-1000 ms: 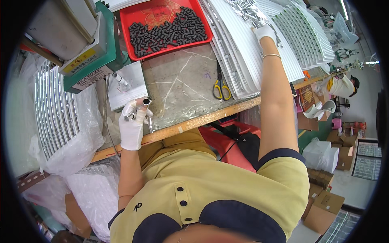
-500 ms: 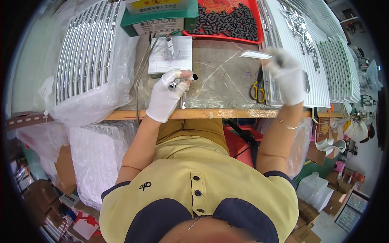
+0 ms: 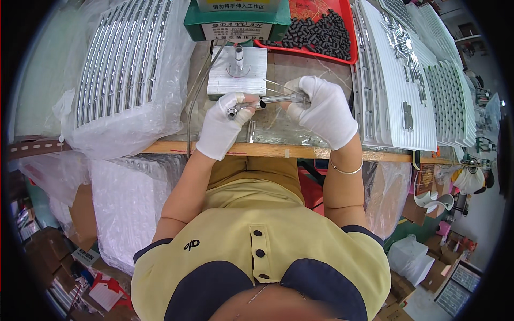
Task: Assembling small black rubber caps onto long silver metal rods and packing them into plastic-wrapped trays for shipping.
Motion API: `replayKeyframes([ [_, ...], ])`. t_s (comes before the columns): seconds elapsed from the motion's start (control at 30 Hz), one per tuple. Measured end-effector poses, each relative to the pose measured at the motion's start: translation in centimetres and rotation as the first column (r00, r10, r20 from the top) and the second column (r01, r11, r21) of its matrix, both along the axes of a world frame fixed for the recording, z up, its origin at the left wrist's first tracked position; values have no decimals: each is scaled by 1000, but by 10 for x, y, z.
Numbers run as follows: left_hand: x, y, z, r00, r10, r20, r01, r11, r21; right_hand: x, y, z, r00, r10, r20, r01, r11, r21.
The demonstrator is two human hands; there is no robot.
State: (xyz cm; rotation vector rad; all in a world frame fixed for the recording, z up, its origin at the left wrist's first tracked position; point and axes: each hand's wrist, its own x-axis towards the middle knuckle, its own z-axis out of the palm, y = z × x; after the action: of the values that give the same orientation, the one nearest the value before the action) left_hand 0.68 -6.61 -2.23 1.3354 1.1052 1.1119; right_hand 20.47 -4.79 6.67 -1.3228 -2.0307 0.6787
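In a white fingertip-less glove, my left hand is closed round a short chrome tube, and a black end piece shows at its fingertips. My right hand, gloved the same way, pinches a shiny silver tube. That tube's left end meets or overlaps the black end piece; whether it is joined I cannot tell. A loose chrome tube lies below the hands near the bench edge. Behind my left hand, a metal block carries an upright chrome post.
A green machine housing stands over the block. Beside it, a red tray holds several black sleeves. Rows of chrome tubes lie on a wrapped stack at left; ridged white trays with more tubes fill the right.
My right hand has come left and down from the white trays with the silver tube, reaching my left hand. The scissors are now hidden. My left hand keeps its grip.
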Motion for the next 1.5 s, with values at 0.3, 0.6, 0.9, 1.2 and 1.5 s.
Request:
replayKeyframes([
  [0.3, 4, 0, 7, 996, 17, 92, 3, 977, -215, 13, 1, -12, 939, -39, 342, 1, 994, 112],
  [0.6, 6, -1, 3, 994, -31, 109, 43, 992, -117, 0, -14, -33, 811, -275, -517, 68, 921, -384],
  [0.9, 7, 1, 5, 996, -25, 81, 25, 1000, -5, -19, 0, -39, 994, 14, -111, -4, 996, 86],
  [1.2, -3, 46, 18, 880, 426, -212, -336, 872, 356, -33, 33, -62, 911, -226, -344, 176, 969, -172],
  [1.5, -35, 83, -5, 892, 385, -236, -329, 912, 245, -68, 86, -59, 994, -111, 7, 111, 993, -44],
])
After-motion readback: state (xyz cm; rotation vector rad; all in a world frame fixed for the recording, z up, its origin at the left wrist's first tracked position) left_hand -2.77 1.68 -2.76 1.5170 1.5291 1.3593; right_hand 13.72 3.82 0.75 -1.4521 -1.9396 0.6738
